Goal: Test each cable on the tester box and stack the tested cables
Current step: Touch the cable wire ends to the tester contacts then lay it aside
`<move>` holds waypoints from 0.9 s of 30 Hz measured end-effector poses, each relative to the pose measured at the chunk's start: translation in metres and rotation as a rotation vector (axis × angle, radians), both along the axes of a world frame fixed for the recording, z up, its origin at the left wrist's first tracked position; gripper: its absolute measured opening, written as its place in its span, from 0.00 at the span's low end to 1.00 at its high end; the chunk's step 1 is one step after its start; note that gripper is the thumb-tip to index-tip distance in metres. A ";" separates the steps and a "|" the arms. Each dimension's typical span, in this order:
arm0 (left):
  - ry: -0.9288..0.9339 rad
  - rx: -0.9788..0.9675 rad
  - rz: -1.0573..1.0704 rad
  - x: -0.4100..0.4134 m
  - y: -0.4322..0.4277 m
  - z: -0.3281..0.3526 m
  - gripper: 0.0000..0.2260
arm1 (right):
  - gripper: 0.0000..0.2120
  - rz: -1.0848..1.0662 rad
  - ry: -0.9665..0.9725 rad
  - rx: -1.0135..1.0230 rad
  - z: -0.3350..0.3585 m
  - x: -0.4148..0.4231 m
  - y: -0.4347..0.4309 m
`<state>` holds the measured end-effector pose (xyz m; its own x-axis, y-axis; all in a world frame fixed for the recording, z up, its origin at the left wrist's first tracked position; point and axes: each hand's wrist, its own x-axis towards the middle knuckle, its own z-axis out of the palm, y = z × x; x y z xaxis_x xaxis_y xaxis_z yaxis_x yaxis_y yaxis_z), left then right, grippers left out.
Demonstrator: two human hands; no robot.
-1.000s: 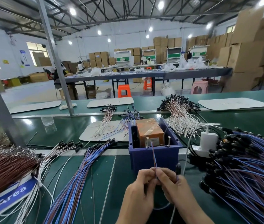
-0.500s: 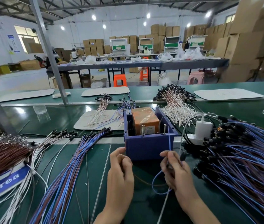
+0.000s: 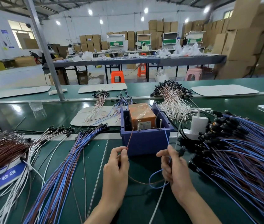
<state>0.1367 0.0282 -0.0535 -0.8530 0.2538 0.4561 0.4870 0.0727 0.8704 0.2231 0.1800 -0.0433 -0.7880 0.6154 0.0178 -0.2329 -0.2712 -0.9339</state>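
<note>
The tester box [image 3: 145, 141] is a blue open box with an orange block [image 3: 141, 114] inside and two metal pins sticking up at its front rim. My left hand [image 3: 116, 168] pinches the brown lead [image 3: 130, 137] of a cable, its tip raised toward the box's left front. My right hand [image 3: 174, 168] pinches the blue lead [image 3: 166, 137] of the same cable, and its black plug [image 3: 181, 151] pokes up beside that hand. The two leads loop down between my hands. A fan of blue-brown cables [image 3: 66, 167] lies at the left.
A big heap of blue-brown cables [image 3: 241, 159] fills the right. A white charger [image 3: 198, 124] on a power strip stands right of the box. Brown wires [image 3: 0, 149] and white cables [image 3: 35, 151] lie far left, pale wire bundles [image 3: 173, 101] behind the box.
My hands have parted from a joined grip in front of the box. The cable's two leads are now split, brown in the left hand, blue in the right, both raised toward the box.
</note>
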 end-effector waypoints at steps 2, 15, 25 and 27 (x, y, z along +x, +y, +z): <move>-0.001 -0.007 -0.003 0.000 0.000 0.000 0.08 | 0.21 0.001 -0.006 0.004 0.000 -0.001 0.000; 0.003 -0.040 -0.036 -0.001 0.001 0.000 0.06 | 0.21 0.020 0.002 0.031 -0.002 -0.003 0.001; 0.016 -0.048 -0.045 -0.001 0.002 -0.001 0.07 | 0.22 0.034 0.002 0.057 -0.004 -0.005 0.002; 0.017 -0.044 -0.043 -0.001 0.002 0.000 0.07 | 0.22 0.035 -0.002 0.051 -0.004 -0.005 0.002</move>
<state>0.1356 0.0300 -0.0538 -0.8328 0.3103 0.4584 0.5056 0.0893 0.8581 0.2182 0.1818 -0.0474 -0.8089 0.5860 0.0466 -0.2221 -0.2313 -0.9472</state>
